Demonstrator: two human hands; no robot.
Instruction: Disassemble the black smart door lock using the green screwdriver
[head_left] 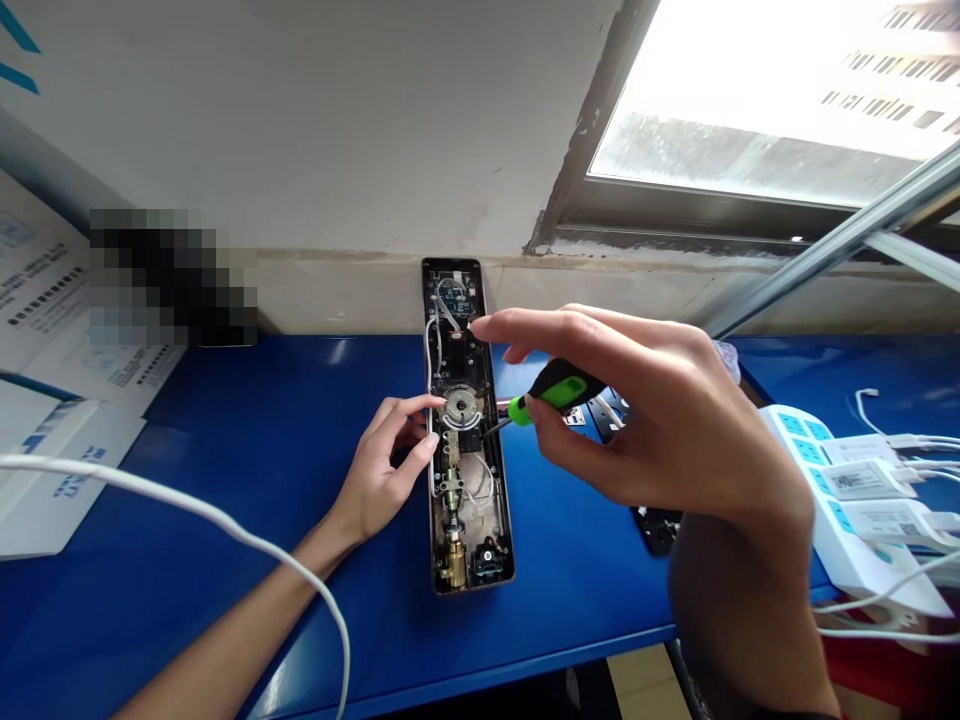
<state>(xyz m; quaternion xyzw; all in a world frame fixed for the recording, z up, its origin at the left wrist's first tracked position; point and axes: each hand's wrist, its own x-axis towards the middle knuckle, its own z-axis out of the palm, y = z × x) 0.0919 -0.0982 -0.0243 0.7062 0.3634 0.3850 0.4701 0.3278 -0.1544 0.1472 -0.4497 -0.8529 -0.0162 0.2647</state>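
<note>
A long, narrow door lock housing [478,515] stands with its inside facing me, showing wires, a circuit board at the top, a round metal disc [460,407] in the middle and a brass cylinder [454,566] at the bottom. My left hand [379,470] grips the housing's left edge, its index fingertip by the disc and its thumb lower down. In my right hand [652,430] is a green and black screwdriver [559,390], slanted so its shaft reaches the housing's right side below the disc. The right index finger stretches out towards the housing's upper right edge.
A white power strip [802,440] with several plugged-in adapters lies at the right. Dark panel parts [660,530] are partly hidden behind my right hand. A white cable [225,520] crosses the left foreground. White printed boxes [75,490] stand at the left on the blue table [300,400].
</note>
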